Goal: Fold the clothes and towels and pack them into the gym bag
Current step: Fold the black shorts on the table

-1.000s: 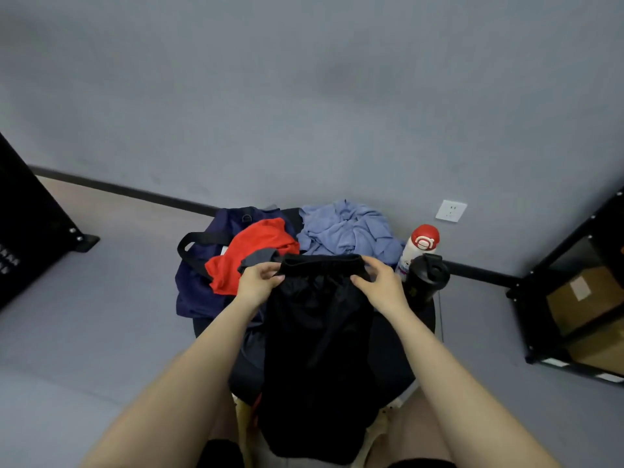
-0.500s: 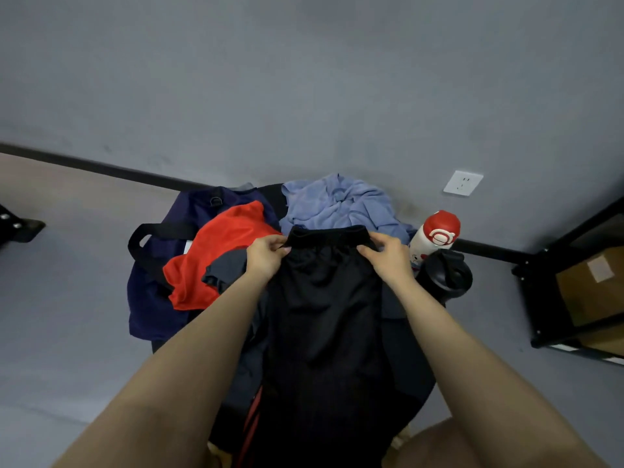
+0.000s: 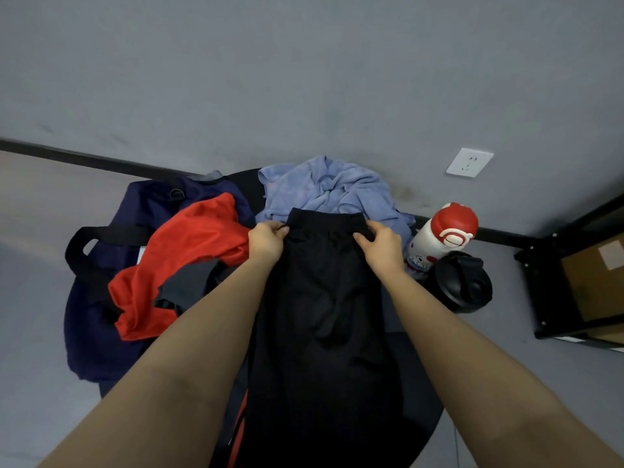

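Note:
A black garment (image 3: 320, 315) lies lengthwise over the dark round table (image 3: 418, 400), its waistband at the far end. My left hand (image 3: 266, 241) pinches the waistband's left corner and my right hand (image 3: 381, 244) grips its right corner. A crumpled light blue towel (image 3: 324, 190) sits just beyond the waistband. To the left a red garment (image 3: 189, 258) with a dark grey piece (image 3: 185, 285) on it lies across the navy gym bag (image 3: 98, 339), whose black handle (image 3: 101, 234) loops at its left side.
A white bottle with a red cap (image 3: 439, 238) and a black shaker bottle (image 3: 462, 282) stand at the table's right edge. A black shelf holding a cardboard box (image 3: 587, 285) is on the floor at the right. A wall socket (image 3: 469, 162) is behind.
Both hands have carried the waistband forward and down onto the table, toward the blue towel. The view has moved closer and tilted down.

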Motion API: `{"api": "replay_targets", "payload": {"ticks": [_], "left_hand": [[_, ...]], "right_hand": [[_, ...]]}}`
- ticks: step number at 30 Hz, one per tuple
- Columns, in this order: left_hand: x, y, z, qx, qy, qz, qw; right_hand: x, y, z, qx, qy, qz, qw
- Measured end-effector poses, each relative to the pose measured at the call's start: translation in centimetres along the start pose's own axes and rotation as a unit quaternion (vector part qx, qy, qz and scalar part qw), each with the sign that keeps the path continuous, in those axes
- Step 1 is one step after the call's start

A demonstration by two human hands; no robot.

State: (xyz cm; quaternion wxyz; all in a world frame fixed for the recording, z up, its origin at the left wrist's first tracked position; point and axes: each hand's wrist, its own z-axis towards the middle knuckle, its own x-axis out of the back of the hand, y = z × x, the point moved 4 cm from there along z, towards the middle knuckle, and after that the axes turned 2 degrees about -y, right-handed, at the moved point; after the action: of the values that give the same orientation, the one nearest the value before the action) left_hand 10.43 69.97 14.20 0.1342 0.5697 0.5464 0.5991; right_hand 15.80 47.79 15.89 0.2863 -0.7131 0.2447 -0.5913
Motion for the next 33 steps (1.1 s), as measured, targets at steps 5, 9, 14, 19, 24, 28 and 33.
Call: {"api": "replay_targets", "payload": {"ticks": [5,9,14,19,24,28,33], "left_hand": [[-0.5,-1.1,-1.0,-0.006,-0.017,0.022,1.000],[0.2,-1.9,-4.2,-0.056,-0.040,0.053,0.996],[1.4,-4.7,-10.8,-0.068,-0.046,0.046,0.996],[1.8,-9.5,-17.2,0.052,-0.104,0.045,0.992],[1.5,-13.2,-22.3,0.129,-0.177,0.114,0.969],[1.5,-14.7,-24.9,0.119,-0.198,0.180,0.956],[3.5,-14.7,-26.6,0.110,-0.059,0.078,0.989]], "right_hand": [[-0.5,1.9,-1.0,-0.020,-0.014,-0.011,1.000],[-0.2,2.6,-3.6,-0.019,-0.022,-0.023,0.999],[-0.2,3.5,-8.9,-0.022,-0.044,-0.021,0.999],[-0.8,5.3,-15.1,-0.034,-0.107,-0.039,0.993],[-1.3,7.4,-20.8,-0.064,-0.145,-0.038,0.987],[-1.2,8.8,-24.1,-0.086,-0.143,-0.037,0.985],[-0.8,10.0,-26.6,-0.084,-0.150,-0.033,0.985]]}}
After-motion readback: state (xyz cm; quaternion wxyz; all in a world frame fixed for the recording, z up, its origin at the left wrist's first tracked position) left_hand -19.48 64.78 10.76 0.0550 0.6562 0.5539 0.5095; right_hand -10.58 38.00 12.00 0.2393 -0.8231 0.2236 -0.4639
